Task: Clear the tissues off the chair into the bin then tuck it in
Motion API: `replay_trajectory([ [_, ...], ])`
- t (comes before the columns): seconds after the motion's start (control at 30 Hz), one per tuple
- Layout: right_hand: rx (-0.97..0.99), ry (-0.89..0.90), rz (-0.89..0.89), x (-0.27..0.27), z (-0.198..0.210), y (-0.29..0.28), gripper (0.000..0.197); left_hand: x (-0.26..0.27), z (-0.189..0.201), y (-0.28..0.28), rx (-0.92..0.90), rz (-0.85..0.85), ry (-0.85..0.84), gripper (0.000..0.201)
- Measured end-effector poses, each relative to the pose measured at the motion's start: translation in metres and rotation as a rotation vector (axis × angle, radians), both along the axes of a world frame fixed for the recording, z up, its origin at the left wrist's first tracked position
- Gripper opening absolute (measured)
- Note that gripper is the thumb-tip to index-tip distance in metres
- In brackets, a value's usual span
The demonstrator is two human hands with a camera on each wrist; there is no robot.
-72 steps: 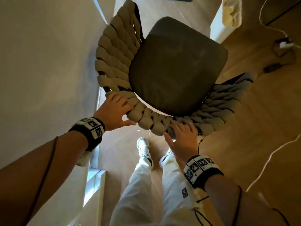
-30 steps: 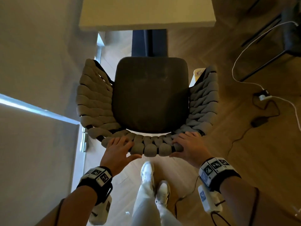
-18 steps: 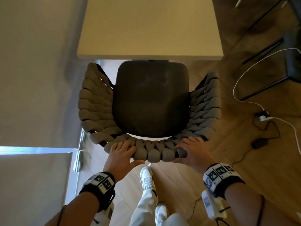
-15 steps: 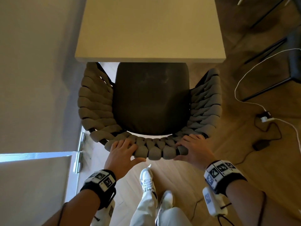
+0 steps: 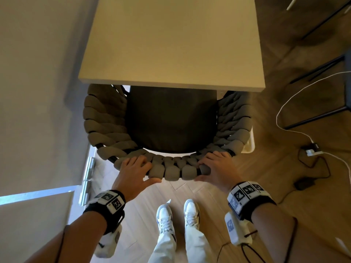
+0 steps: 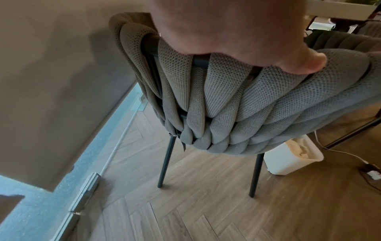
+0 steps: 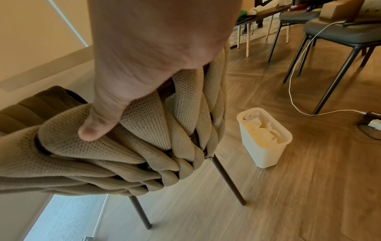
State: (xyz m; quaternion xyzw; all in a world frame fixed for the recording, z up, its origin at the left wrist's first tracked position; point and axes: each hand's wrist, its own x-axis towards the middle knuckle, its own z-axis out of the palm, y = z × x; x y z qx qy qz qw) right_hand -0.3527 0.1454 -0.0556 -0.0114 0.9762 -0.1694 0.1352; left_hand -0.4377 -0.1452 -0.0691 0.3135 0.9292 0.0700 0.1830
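Since half a second ago the chair (image 5: pixel 171 120) has slid further forward, so the front of its dark seat now sits under the edge of the pale counter (image 5: pixel 171 44). The left hand (image 5: pixel 133 173) and the right hand (image 5: pixel 216 169) each grip the woven top of the backrest, fingers (image 5: pixel 136 161) curled over the rim and thumbs pressed against its outer face. The head view shows only a corner of the white bin (image 5: pixel 249 143) past the chair's right armrest. The right wrist view shows that bin (image 7: pixel 266 146) standing on the floor just beside the chair, with crumpled tissues (image 7: pixel 261 132) inside. The floor (image 5: pixel 284 168) is herringbone wood, crossed by a white cable (image 5: pixel 284 107).
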Motion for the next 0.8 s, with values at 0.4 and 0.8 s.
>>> replay_trajectory([
  [0.4, -0.003, 0.064, -0.017, -0.019, -0.004, -0.006, 0.050, -0.026, 0.000, -0.002, -0.030, -0.038, 0.002, 0.075],
  [0.8, -0.281, 0.221, -0.132, 0.049, 0.055, -0.023, 0.036, 0.100, 0.066, -0.044, 0.068, 0.443, 0.057, 0.048],
])
